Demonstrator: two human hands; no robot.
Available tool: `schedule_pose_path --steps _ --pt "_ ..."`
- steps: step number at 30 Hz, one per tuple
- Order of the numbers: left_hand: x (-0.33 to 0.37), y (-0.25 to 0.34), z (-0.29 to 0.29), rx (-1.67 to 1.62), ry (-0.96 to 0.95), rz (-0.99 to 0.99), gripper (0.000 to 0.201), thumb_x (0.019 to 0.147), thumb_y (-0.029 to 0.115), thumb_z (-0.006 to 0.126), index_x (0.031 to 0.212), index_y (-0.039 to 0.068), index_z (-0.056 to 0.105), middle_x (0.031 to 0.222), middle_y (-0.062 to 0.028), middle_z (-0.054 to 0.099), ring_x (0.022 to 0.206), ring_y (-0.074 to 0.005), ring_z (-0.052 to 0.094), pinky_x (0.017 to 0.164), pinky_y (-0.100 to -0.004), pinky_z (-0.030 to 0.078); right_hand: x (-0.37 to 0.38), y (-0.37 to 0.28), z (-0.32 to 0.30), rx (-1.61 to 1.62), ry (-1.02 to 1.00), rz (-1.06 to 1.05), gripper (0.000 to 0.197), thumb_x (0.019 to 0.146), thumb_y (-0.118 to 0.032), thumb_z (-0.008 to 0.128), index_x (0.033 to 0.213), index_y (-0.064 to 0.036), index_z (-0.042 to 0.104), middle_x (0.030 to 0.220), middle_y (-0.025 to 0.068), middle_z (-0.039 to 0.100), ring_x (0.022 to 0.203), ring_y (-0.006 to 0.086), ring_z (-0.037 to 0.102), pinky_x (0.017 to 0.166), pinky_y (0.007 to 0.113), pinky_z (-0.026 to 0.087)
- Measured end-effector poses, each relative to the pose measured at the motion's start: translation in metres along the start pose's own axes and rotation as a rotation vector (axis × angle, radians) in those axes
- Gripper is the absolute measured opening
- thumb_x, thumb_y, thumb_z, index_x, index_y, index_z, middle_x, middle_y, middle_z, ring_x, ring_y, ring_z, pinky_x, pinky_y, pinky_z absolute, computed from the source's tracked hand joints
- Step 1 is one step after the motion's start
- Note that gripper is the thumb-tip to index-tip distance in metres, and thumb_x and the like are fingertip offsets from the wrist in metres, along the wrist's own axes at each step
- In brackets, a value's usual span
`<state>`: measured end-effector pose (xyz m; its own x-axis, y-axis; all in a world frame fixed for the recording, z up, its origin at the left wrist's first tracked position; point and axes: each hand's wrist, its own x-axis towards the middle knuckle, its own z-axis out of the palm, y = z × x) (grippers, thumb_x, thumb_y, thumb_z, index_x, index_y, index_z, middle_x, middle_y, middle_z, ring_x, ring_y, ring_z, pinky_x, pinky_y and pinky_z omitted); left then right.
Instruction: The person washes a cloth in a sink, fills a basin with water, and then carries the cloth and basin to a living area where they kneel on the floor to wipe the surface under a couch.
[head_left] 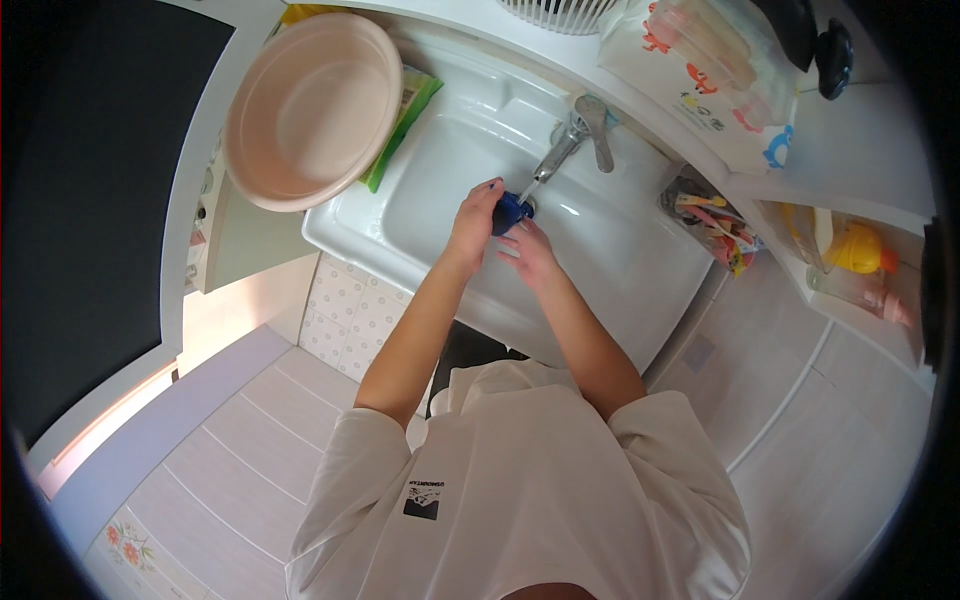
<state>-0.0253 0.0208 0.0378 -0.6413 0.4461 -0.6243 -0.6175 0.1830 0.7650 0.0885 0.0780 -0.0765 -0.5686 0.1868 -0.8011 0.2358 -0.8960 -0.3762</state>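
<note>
My left hand (474, 222) is closed around a small, glossy dark blue object (509, 216); it is partly hidden by my fingers, and I cannot make out its kind. It is held over the white sink (420, 190), just below the spout of the chrome faucet (572, 140). A thin stream of water seems to run from the spout onto it. My right hand (532, 252) is beside the object's near side, its fingers apart and slightly bent. Whether those fingertips touch the object is hard to tell.
A pink basin (315, 112) sits on the sink's left rim, over a green package (408, 125). Right of the sink, a clear container (712, 222) holds small colourful items. A shelf holds a yellow bottle (858, 248). A white bag with animal prints (690, 85) stands behind the faucet.
</note>
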Motion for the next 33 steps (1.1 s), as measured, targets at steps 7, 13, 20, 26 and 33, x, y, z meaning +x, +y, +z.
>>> schedule_pose_path --steps 7,13,20,26,33 --pt "0.001 0.019 0.000 -0.085 -0.193 -0.158 0.039 0.099 0.033 0.054 0.108 -0.001 0.071 0.098 -0.0088 0.073 0.089 -0.0178 0.066 0.091 -0.0310 0.047 -0.002 0.003 0.003 -0.870 0.433 -0.457 0.118 0.058 -0.034 0.095 0.153 -0.0132 0.027 0.146 0.0159 0.043 0.136 0.0359 0.042 0.108 0.048 0.042" --pt "0.007 0.010 -0.008 0.076 -0.198 -0.054 0.037 0.097 0.027 0.052 0.101 -0.004 0.072 0.096 -0.0121 0.073 0.089 -0.0208 0.069 0.083 -0.0303 0.052 -0.006 -0.023 -0.001 -1.088 0.119 -0.813 0.110 0.055 -0.029 0.095 0.146 -0.0106 0.036 0.136 0.0167 0.052 0.126 0.0356 0.052 0.105 0.046 0.045" --pt "0.007 0.022 -0.014 -0.213 -0.199 -0.086 0.041 0.096 0.024 0.050 0.106 -0.011 0.069 0.112 -0.0169 0.069 0.102 -0.0263 0.069 0.090 -0.0363 0.054 -0.018 -0.048 -0.017 -1.420 0.034 -0.845 0.021 0.078 -0.020 0.079 0.093 -0.0082 0.071 0.095 0.0115 0.071 0.085 0.0342 0.066 0.075 0.044 0.052" --pt "0.014 0.013 -0.039 1.119 0.020 0.485 0.037 0.094 0.037 0.059 0.096 0.006 0.078 0.114 -0.0098 0.071 0.105 -0.0292 0.065 0.090 -0.0341 0.051 -0.020 -0.040 -0.026 -0.900 -0.012 -0.592 0.014 0.086 -0.012 0.073 0.098 -0.0055 0.067 0.073 0.0007 0.061 0.060 0.0147 0.055 0.058 0.028 0.045" --pt "0.005 -0.013 -0.057 0.613 -0.111 0.013 0.047 0.098 0.048 0.055 0.124 0.012 0.066 0.132 -0.0080 0.063 0.123 -0.0236 0.056 0.098 -0.0398 0.046 -0.061 -0.040 0.013 -0.043 -0.049 -0.224 0.026 0.084 -0.009 0.067 0.109 -0.0095 0.060 0.082 -0.0016 0.057 0.067 0.0098 0.056 0.059 0.027 0.044"
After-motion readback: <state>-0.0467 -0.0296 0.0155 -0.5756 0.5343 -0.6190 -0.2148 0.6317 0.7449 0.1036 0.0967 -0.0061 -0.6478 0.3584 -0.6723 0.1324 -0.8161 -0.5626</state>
